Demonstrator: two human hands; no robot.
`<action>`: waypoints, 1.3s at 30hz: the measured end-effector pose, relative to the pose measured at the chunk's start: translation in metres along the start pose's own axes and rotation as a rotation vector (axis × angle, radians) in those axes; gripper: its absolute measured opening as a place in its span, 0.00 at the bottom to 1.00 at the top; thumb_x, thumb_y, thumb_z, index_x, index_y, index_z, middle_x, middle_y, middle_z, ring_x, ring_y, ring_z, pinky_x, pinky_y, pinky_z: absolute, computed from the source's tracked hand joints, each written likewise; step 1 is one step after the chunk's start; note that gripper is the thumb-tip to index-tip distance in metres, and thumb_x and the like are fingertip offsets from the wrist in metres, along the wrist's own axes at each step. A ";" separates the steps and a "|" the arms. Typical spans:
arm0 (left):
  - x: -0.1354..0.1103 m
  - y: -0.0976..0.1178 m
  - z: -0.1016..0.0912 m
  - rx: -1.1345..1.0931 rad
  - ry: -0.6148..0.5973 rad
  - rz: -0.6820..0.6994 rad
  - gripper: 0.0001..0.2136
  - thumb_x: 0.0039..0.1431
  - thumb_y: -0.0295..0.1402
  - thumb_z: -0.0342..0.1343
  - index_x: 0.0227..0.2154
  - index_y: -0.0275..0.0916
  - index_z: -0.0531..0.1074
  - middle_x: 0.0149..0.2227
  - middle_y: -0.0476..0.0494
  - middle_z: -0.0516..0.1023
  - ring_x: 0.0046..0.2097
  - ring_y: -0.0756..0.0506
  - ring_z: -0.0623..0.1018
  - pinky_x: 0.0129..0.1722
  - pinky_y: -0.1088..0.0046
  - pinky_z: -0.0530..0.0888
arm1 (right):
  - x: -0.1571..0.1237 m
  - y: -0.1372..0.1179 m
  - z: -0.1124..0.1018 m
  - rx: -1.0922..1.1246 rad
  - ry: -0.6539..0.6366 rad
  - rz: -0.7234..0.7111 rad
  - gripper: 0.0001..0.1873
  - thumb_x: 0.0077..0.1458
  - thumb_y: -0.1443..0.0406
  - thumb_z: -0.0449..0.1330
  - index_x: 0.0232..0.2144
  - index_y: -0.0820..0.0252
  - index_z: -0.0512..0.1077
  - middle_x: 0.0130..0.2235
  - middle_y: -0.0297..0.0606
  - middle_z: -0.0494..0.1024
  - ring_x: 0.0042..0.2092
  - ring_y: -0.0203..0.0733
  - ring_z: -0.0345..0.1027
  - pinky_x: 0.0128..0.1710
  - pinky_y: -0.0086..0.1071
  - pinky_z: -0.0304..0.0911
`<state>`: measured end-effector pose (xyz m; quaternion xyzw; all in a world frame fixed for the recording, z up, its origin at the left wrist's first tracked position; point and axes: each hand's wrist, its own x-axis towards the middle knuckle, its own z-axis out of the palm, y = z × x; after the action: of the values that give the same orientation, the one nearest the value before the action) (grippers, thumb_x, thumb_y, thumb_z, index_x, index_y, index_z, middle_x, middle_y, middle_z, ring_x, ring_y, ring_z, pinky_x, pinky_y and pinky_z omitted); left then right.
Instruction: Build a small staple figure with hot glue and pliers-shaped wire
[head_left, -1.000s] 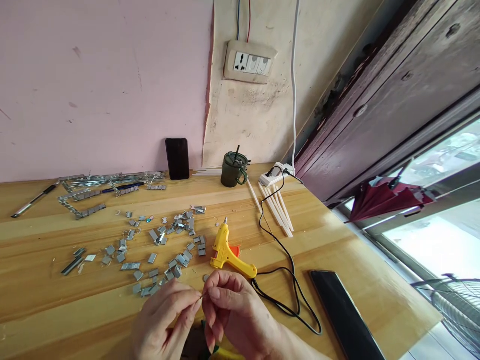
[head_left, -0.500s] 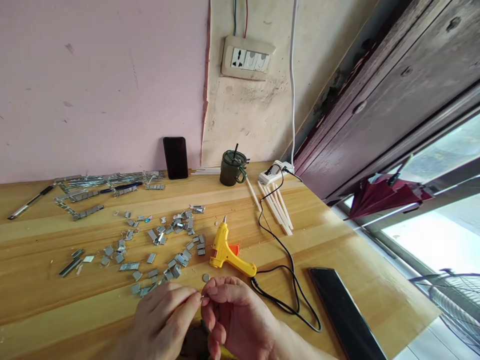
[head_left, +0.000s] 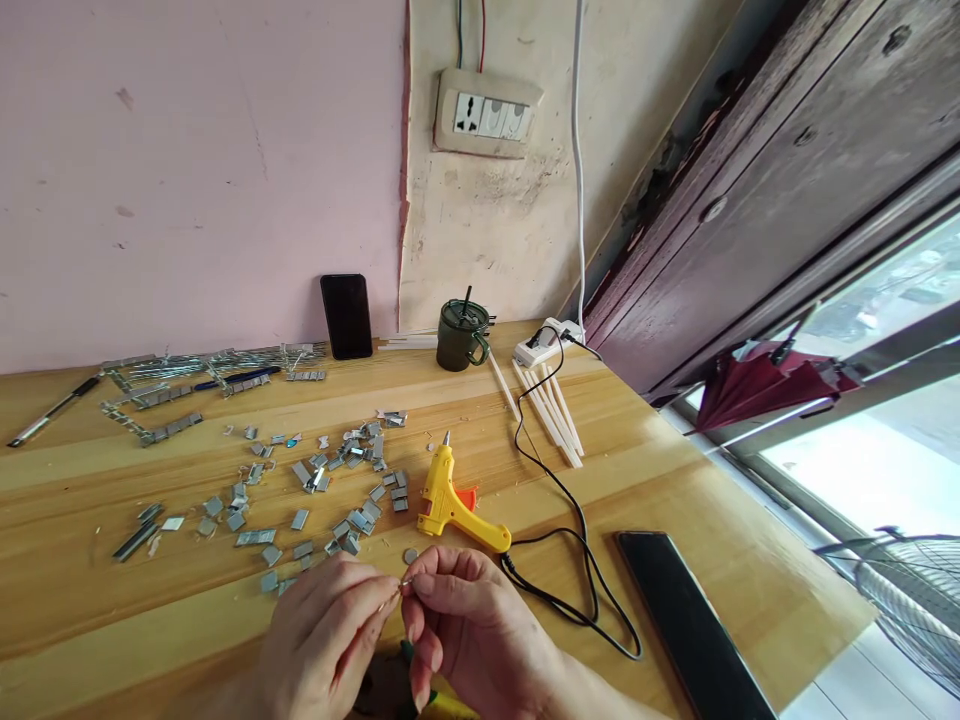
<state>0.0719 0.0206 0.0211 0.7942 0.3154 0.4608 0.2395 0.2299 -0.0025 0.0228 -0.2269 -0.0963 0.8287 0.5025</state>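
Observation:
My left hand (head_left: 326, 632) and my right hand (head_left: 476, 622) meet fingertip to fingertip near the front edge of the table. Both are closed in a pinch around a tiny, thin, shiny piece (head_left: 406, 582), too small to name and mostly covered by the fingers. Just beyond my right hand lies a yellow glue gun (head_left: 454, 505) with an orange trigger, its nozzle toward the wall. A small round grey disc (head_left: 410, 556) rests by my fingertips. Many small grey metal pieces (head_left: 362, 519) are scattered ahead of my left hand. Under my hands, a dark thing with green and yellow parts is mostly hidden.
White glue sticks (head_left: 551, 418) lie before a power strip (head_left: 544, 343). The black cord (head_left: 579, 510) loops right of the glue gun, beside a phone (head_left: 686, 620). A second phone (head_left: 347, 316) leans on the wall near a dark mug (head_left: 460, 337). Metal strips (head_left: 172, 429) and a pen (head_left: 52, 412) lie left.
The camera view has shifted slightly, so the table's things sit a little further left. My hands stay together, and slightly more of the shiny piece shows between my fingertips.

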 end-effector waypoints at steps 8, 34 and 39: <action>0.008 0.024 0.017 -0.024 0.245 -0.284 0.12 0.48 0.20 0.58 0.27 0.47 0.75 0.24 0.53 0.78 0.26 0.50 0.77 0.29 0.81 0.71 | -0.001 -0.001 0.004 0.014 -0.035 -0.073 0.09 0.44 0.66 0.69 0.24 0.68 0.75 0.20 0.35 0.77 0.16 0.29 0.66 0.17 0.27 0.72; 0.008 0.018 0.016 -0.265 0.113 -0.705 0.04 0.48 0.34 0.61 0.22 0.41 0.76 0.21 0.52 0.77 0.23 0.50 0.75 0.24 0.81 0.73 | 0.002 0.008 -0.008 -0.292 0.063 -0.301 0.13 0.46 0.60 0.68 0.25 0.65 0.72 0.20 0.34 0.76 0.16 0.29 0.65 0.17 0.23 0.65; 0.015 0.028 0.019 -0.623 0.264 -0.993 0.08 0.42 0.37 0.64 0.19 0.38 0.75 0.17 0.54 0.70 0.21 0.54 0.67 0.21 0.85 0.66 | -0.004 0.012 -0.011 -0.522 0.072 -0.426 0.13 0.50 0.59 0.65 0.27 0.65 0.71 0.20 0.32 0.74 0.20 0.27 0.65 0.21 0.21 0.61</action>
<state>0.1024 0.0107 0.0396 0.3803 0.5258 0.4593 0.6065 0.2267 -0.0123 0.0093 -0.3516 -0.3327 0.6438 0.5926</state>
